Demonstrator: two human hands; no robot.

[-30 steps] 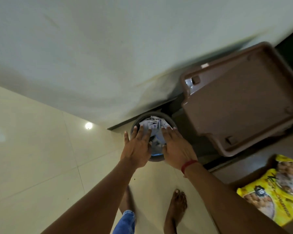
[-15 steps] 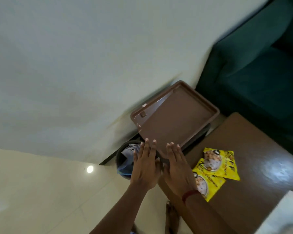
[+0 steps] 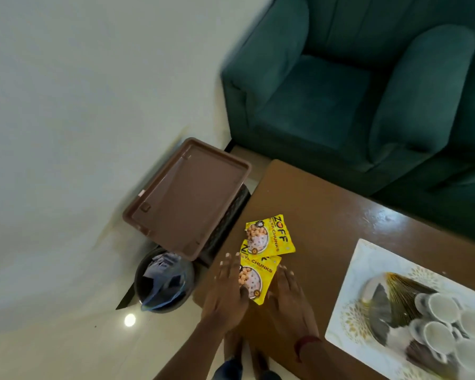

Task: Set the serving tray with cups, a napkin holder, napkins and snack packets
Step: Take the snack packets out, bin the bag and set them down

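A green sofa [image 3: 362, 86] fills the top right, beyond the far edge of the brown desk [image 3: 327, 215]. The white serving tray [image 3: 348, 311] with gold pattern lies at the desk's right edge, its long axis running from the near right toward the far left; on it a fanned napkin holder [image 3: 395, 294] and a cluster of white cups [image 3: 444, 325] sit at its near right part, blurred. A brown plastic tray [image 3: 187, 198] rests just off the desk's left edge on a dark stand, one corner reaching over the round bin [image 3: 162, 283] of crumpled paper on the floor.

Two yellow snack packets overlap near the desk's left edge: the far packet [image 3: 272, 237], printed "ZOFF", lies with its long axis toward the far left corner, and the near packet [image 3: 258, 278], printed "CHUNKS", lies half under it, tilted the same way.

Half a second ago both hands were over the bin and the brown tray's near edge; now they are above the desk, either side of the near packet. The left hand [image 3: 225, 292] is spread flat, fingers wide, empty, overlapping the packet's left edge. The right hand [image 3: 288, 297] is likewise flat and empty, just beside its right edge.
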